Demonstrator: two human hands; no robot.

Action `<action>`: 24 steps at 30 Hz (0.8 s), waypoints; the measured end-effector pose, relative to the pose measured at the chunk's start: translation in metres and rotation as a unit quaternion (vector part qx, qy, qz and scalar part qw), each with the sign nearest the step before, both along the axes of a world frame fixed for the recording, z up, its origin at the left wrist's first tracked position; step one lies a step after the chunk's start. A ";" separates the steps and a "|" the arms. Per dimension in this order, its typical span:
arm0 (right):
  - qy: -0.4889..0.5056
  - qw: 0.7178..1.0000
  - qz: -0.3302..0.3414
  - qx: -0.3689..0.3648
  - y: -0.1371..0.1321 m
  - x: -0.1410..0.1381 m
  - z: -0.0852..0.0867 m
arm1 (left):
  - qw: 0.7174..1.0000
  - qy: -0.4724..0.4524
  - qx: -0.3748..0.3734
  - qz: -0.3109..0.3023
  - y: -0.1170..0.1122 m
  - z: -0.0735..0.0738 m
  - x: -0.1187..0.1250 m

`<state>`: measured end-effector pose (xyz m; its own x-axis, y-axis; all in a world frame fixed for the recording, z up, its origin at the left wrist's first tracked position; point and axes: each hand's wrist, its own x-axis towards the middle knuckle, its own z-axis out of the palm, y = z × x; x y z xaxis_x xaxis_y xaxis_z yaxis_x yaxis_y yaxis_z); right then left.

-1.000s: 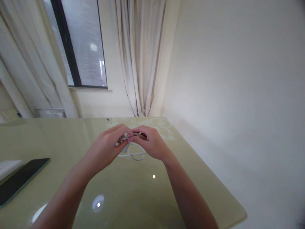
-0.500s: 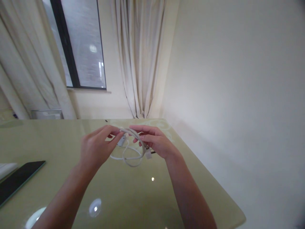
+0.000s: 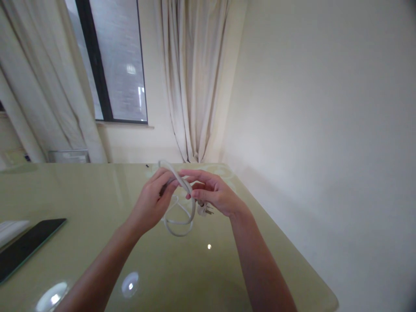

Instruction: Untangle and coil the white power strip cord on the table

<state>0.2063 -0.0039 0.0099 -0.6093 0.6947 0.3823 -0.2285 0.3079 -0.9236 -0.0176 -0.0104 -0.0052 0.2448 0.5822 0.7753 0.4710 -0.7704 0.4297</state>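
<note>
A white power cord [image 3: 192,212] hangs in loose loops between my hands above the table. My left hand [image 3: 158,190] pinches it between thumb and fingers, with one loop arching up over the fingertips. On the other side, my right hand [image 3: 214,190] is closed on the cord, its thumb and fingers around the bundled strands. Just below the right fingers, the cord's plug [image 3: 204,210] dangles with its metal prongs pointing right. The cord's other end is hidden behind my left hand.
The glossy pale green table [image 3: 169,277] reaches to the wall on the right. At the left lie a dark flat panel [image 3: 32,245] and a white object [image 3: 11,229]. A small dark bit [image 3: 147,166] lies near the back edge, before the curtain [image 3: 191,86].
My left hand has moved right, closer to my right hand. A cord loop now rises above the left fingers, and the plug's prongs have come into clearer view.
</note>
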 end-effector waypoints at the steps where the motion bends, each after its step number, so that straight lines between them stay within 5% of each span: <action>1: -0.009 1.000 -0.002 0.003 0.000 0.002 0.000 | 1.000 0.004 -0.012 -0.009 0.001 0.000 -0.002; 9: -0.128 0.990 -0.049 0.034 -0.003 0.008 -0.008 | 0.994 0.092 -0.047 -0.031 -0.005 0.008 -0.010; 13: -0.210 0.964 -0.086 0.142 -0.019 0.006 -0.022 | 0.986 0.141 -0.090 -0.013 -0.020 -0.004 -0.010; 17: -0.395 0.842 -0.137 0.340 -0.043 0.007 -0.046 | 0.965 0.204 -0.166 -0.018 -0.036 -0.035 -0.010; 20: -0.476 0.740 -0.107 0.463 -0.054 0.014 -0.062 | 0.951 0.240 -0.193 -0.041 -0.051 -0.053 -0.010; 24: -0.492 0.661 -0.054 0.564 -0.047 0.041 -0.058 | 0.952 0.223 -0.205 -0.052 -0.073 -0.059 -0.032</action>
<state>0.2474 -0.0508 -0.0478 -0.9187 0.3653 0.1498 0.3914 0.8930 0.2224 -0.0492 -0.0832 -0.0644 0.5697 0.7675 0.2939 0.6075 -0.6341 0.4784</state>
